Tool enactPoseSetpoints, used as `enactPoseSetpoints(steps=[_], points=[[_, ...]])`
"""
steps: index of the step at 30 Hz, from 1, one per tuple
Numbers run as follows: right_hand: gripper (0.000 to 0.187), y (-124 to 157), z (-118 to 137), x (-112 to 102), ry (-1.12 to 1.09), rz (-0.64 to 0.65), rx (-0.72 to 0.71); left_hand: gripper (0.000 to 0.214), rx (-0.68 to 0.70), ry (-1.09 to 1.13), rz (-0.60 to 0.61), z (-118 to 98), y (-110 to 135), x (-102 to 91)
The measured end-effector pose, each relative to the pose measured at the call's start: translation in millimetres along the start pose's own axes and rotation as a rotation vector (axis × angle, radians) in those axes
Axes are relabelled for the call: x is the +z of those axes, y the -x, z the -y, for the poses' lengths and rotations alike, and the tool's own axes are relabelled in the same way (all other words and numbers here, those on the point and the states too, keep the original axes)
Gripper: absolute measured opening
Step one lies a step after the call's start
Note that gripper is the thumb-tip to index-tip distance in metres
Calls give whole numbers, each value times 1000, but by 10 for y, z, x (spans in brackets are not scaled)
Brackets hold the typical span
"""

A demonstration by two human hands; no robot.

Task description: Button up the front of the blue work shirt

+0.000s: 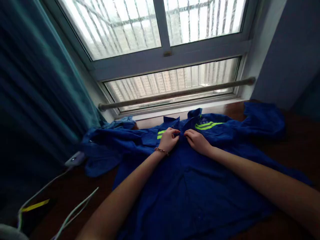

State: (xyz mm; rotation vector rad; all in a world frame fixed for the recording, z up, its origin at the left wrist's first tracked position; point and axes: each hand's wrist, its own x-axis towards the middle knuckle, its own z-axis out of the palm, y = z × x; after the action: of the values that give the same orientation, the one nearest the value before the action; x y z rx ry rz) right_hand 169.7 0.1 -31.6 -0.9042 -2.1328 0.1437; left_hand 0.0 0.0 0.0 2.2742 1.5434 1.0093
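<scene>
A blue work jacket (190, 186) with yellow-green reflective stripes lies spread on a dark brown wooden surface, its collar toward the window and its sleeves out to both sides. Just below the collar, my left hand (169, 138) pinches the left front edge, thumb and fingers together. Close beside it, my right hand (197, 141) has its fingers closed on the opposite front edge. A narrow gap separates the two hands. Whether a button or snap is between the fingertips is too small to tell. A beaded bracelet (162, 151) circles my left wrist.
A window with a horizontal rail (180, 95) stands beyond the jacket. Blue-green curtains (47, 66) hang at the left. A white power strip or adapter (75, 159) with a cord lies near the left sleeve, and pale cables (75, 211) lie at the lower left.
</scene>
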Motion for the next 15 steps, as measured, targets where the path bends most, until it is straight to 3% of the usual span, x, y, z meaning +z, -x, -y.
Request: enactPoseSetpoints(steps=[6, 10, 15], points=[[13, -6, -35, 78, -99, -67, 83, 36, -102, 125, 68, 142, 3, 184], [14, -6, -20, 71, -212, -111, 61, 35, -206, 456, 169, 228, -31, 154], [11, 0, 57, 43, -219, -119, 35, 29, -413, 757, 251, 186, -20, 82]])
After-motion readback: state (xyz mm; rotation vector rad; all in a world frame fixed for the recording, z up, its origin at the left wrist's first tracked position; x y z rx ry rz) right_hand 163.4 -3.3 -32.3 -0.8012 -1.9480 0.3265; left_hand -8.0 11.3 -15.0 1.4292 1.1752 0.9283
